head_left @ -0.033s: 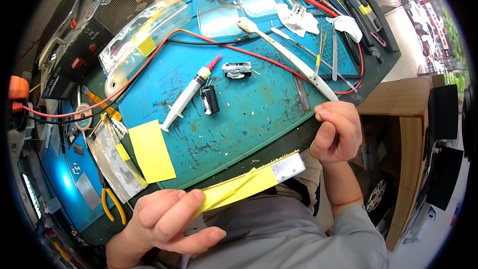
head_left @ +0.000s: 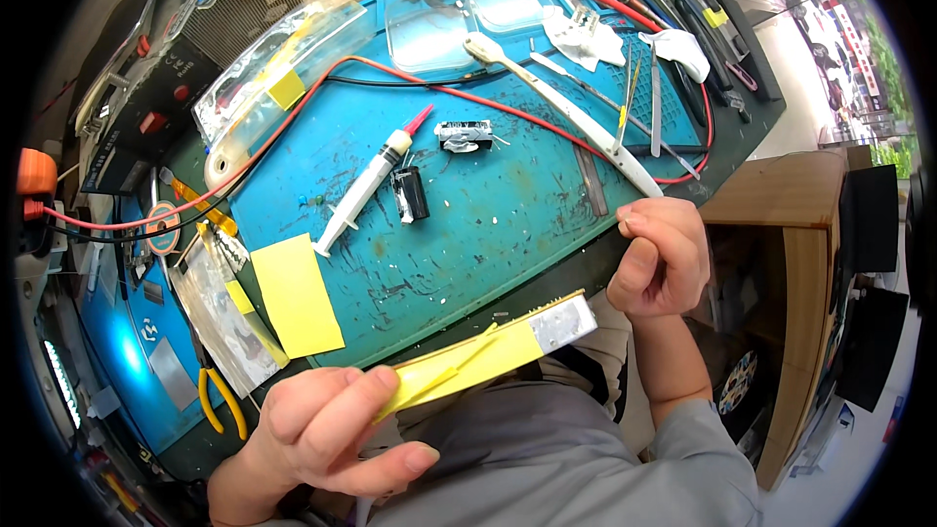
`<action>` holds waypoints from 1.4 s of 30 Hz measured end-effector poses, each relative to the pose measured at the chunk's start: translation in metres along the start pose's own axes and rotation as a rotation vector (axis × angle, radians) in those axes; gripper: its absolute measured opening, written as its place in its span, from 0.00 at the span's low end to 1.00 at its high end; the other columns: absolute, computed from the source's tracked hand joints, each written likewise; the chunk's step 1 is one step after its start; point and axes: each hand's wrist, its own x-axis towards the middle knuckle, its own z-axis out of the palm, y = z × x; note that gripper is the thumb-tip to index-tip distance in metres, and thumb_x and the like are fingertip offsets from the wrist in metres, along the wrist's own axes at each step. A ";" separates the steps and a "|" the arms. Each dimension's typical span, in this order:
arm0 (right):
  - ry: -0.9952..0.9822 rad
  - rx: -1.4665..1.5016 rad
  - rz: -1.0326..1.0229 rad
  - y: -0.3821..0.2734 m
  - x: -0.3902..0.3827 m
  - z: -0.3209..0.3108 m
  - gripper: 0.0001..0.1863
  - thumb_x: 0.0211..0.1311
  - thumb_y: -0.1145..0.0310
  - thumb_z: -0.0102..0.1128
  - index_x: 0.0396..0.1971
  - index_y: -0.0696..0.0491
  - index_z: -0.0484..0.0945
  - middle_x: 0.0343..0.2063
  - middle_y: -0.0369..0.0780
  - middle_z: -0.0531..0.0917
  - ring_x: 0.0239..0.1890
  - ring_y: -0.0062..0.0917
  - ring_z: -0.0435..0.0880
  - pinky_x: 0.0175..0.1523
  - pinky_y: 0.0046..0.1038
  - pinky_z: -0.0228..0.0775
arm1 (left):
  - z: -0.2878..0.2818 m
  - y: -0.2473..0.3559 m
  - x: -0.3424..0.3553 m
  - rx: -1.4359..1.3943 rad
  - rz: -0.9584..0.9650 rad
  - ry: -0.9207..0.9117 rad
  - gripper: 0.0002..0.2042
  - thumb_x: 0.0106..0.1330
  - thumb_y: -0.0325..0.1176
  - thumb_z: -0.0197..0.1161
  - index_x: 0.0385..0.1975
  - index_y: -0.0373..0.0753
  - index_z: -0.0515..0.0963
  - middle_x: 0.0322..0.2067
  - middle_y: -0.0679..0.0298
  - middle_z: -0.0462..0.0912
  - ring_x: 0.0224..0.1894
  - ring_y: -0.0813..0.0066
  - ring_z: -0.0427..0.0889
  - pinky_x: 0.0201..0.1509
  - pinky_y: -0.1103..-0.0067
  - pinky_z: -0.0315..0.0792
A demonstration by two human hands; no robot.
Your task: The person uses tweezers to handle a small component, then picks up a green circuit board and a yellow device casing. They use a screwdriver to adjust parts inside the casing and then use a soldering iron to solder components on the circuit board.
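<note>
My left hand point(head_left: 342, 429) grips the near end of a long narrow strip point(head_left: 488, 353), mostly covered in yellow material, with a silvery right end and a row of small points along its upper edge. My right hand point(head_left: 654, 259) is curled above that right end, apart from it; whether its fingers hold anything small is unclear. On the blue mat point(head_left: 459, 254) beyond them lie a white syringe point(head_left: 361, 195) with a pink tip, two cylindrical capacitors point(head_left: 410, 195) point(head_left: 466, 137), a yellow square sheet point(head_left: 296, 298) and a long white brush point(head_left: 556, 107).
Red and black leads point(head_left: 488, 105) cross the mat. Tweezers and thin tools point(head_left: 654, 107) lie at the right, clear boxes point(head_left: 425, 29) at the back. Yellow-handled pliers point(head_left: 223, 395) sit at the left, below a black instrument point(head_left: 146, 107). A wooden cabinet point(head_left: 771, 190) stands at the right.
</note>
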 end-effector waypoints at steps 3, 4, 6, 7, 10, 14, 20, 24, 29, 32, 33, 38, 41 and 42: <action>0.006 0.000 0.001 0.001 -0.001 0.000 0.06 0.64 0.76 0.61 0.39 0.60 0.81 0.30 0.41 0.85 0.27 0.32 0.84 0.31 0.29 0.77 | 0.002 -0.002 0.000 -0.019 -0.030 0.013 0.29 0.68 0.28 0.65 0.68 0.61 0.70 0.55 0.55 0.80 0.45 0.66 0.76 0.42 0.78 0.78; 0.009 0.000 0.001 0.001 -0.001 0.000 0.06 0.64 0.76 0.61 0.39 0.60 0.81 0.30 0.41 0.85 0.27 0.32 0.84 0.31 0.29 0.77 | 0.001 0.000 0.002 -0.021 -0.047 0.015 0.31 0.67 0.25 0.65 0.69 0.60 0.68 0.55 0.55 0.80 0.46 0.65 0.77 0.42 0.78 0.78; 0.023 0.000 0.006 0.001 0.000 0.001 0.06 0.63 0.77 0.61 0.38 0.60 0.81 0.29 0.41 0.85 0.26 0.32 0.84 0.31 0.29 0.77 | 0.001 0.002 0.003 -0.026 -0.080 0.020 0.34 0.65 0.21 0.65 0.70 0.57 0.66 0.55 0.54 0.81 0.46 0.64 0.78 0.43 0.77 0.79; 0.031 0.000 0.009 0.001 0.000 0.002 0.06 0.62 0.77 0.61 0.38 0.60 0.82 0.29 0.41 0.85 0.26 0.31 0.84 0.31 0.29 0.76 | 0.002 0.003 0.002 -0.019 -0.092 0.025 0.34 0.65 0.21 0.65 0.70 0.56 0.66 0.55 0.53 0.81 0.46 0.64 0.78 0.43 0.77 0.79; 0.047 -0.010 0.007 0.001 0.000 0.004 0.05 0.61 0.78 0.61 0.36 0.60 0.82 0.28 0.41 0.84 0.25 0.31 0.83 0.30 0.29 0.76 | 0.002 0.001 0.007 -0.027 -0.111 0.024 0.33 0.65 0.24 0.69 0.70 0.50 0.64 0.54 0.50 0.81 0.46 0.60 0.80 0.43 0.73 0.80; 0.063 -0.004 0.009 0.000 0.001 0.005 0.05 0.60 0.78 0.61 0.35 0.59 0.83 0.26 0.40 0.84 0.25 0.31 0.83 0.30 0.28 0.75 | 0.002 -0.003 0.012 -0.042 -0.139 -0.010 0.42 0.63 0.32 0.76 0.74 0.44 0.57 0.52 0.46 0.83 0.45 0.54 0.83 0.44 0.67 0.80; 0.084 0.000 -0.003 0.002 0.002 0.008 0.06 0.58 0.79 0.61 0.35 0.59 0.83 0.25 0.40 0.83 0.24 0.30 0.82 0.30 0.27 0.75 | 0.000 -0.005 0.011 -0.108 -0.280 -0.111 0.54 0.54 0.33 0.82 0.78 0.40 0.51 0.55 0.45 0.82 0.51 0.48 0.82 0.53 0.60 0.77; 0.087 0.001 -0.004 0.002 0.002 0.008 0.07 0.56 0.80 0.61 0.35 0.59 0.83 0.24 0.40 0.83 0.24 0.30 0.82 0.30 0.27 0.75 | -0.001 -0.003 0.017 -0.076 -0.272 -0.088 0.47 0.52 0.30 0.81 0.73 0.33 0.60 0.53 0.46 0.83 0.49 0.51 0.84 0.53 0.62 0.77; 0.084 0.006 0.009 0.000 0.003 0.008 0.07 0.56 0.80 0.61 0.35 0.59 0.83 0.24 0.40 0.83 0.24 0.30 0.82 0.30 0.27 0.75 | -0.003 -0.002 0.018 -0.087 -0.290 -0.102 0.48 0.50 0.31 0.82 0.72 0.33 0.61 0.55 0.47 0.83 0.51 0.51 0.84 0.54 0.62 0.76; 0.085 0.009 0.014 0.000 0.002 0.007 0.07 0.56 0.80 0.62 0.35 0.59 0.83 0.24 0.40 0.83 0.24 0.30 0.82 0.30 0.27 0.75 | -0.006 -0.003 0.017 -0.116 -0.299 -0.147 0.52 0.50 0.36 0.84 0.75 0.35 0.57 0.58 0.45 0.81 0.54 0.50 0.81 0.58 0.61 0.74; 0.086 0.011 0.014 0.000 0.002 0.007 0.06 0.57 0.80 0.62 0.35 0.59 0.83 0.24 0.40 0.83 0.24 0.30 0.82 0.30 0.28 0.75 | -0.007 -0.004 0.016 -0.127 -0.303 -0.169 0.55 0.50 0.38 0.85 0.76 0.36 0.55 0.59 0.45 0.80 0.56 0.49 0.79 0.60 0.61 0.73; 0.087 0.012 0.023 0.001 0.000 0.007 0.06 0.57 0.80 0.62 0.34 0.60 0.83 0.24 0.40 0.83 0.24 0.31 0.82 0.31 0.28 0.76 | -0.010 -0.004 0.016 -0.090 -0.312 -0.166 0.56 0.51 0.53 0.81 0.75 0.32 0.55 0.59 0.45 0.81 0.57 0.50 0.79 0.62 0.61 0.72; 0.089 0.017 0.030 0.000 0.000 0.008 0.06 0.57 0.81 0.62 0.34 0.60 0.83 0.24 0.40 0.83 0.24 0.31 0.82 0.31 0.28 0.75 | -0.011 -0.003 0.018 -0.084 -0.340 -0.120 0.52 0.52 0.53 0.79 0.72 0.29 0.61 0.58 0.47 0.82 0.54 0.51 0.81 0.59 0.62 0.73; 0.090 0.020 0.032 0.000 0.001 0.009 0.06 0.57 0.81 0.62 0.34 0.60 0.83 0.24 0.41 0.83 0.24 0.31 0.82 0.31 0.28 0.75 | -0.011 -0.003 0.018 -0.085 -0.350 -0.097 0.49 0.53 0.51 0.79 0.70 0.28 0.63 0.58 0.47 0.82 0.53 0.52 0.82 0.57 0.62 0.74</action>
